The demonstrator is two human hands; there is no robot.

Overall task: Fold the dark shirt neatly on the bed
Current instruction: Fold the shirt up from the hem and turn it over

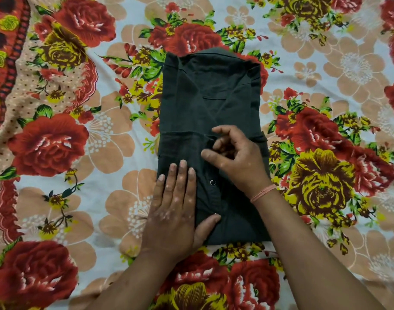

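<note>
1. The left hand lies flat and released, palm down, on the near left part of the shirt, fingers pointing to 12 o'clock and thumb out toward 3. It grips nothing and only pins. If it lifts early or slides, the side fold under it may spring open, since loose cloth is all that holds it.
2. The shirt sits mid-bed as a tall dark rectangle, collar at 12 o'clock, near edge at 6. The layers look soft and could creep on the sheet.
3. A snap shows between the two wrists. Dragging across it may snag and skew the front.
4. The right hand is curled, fingertips pinching a small ridge of shirt cloth at the centre. Pulling that ridge toward 9 or 3 o'clock would likely twist the stack. The sleeve edge poking out at 3 o'clock could work looser.
</note>
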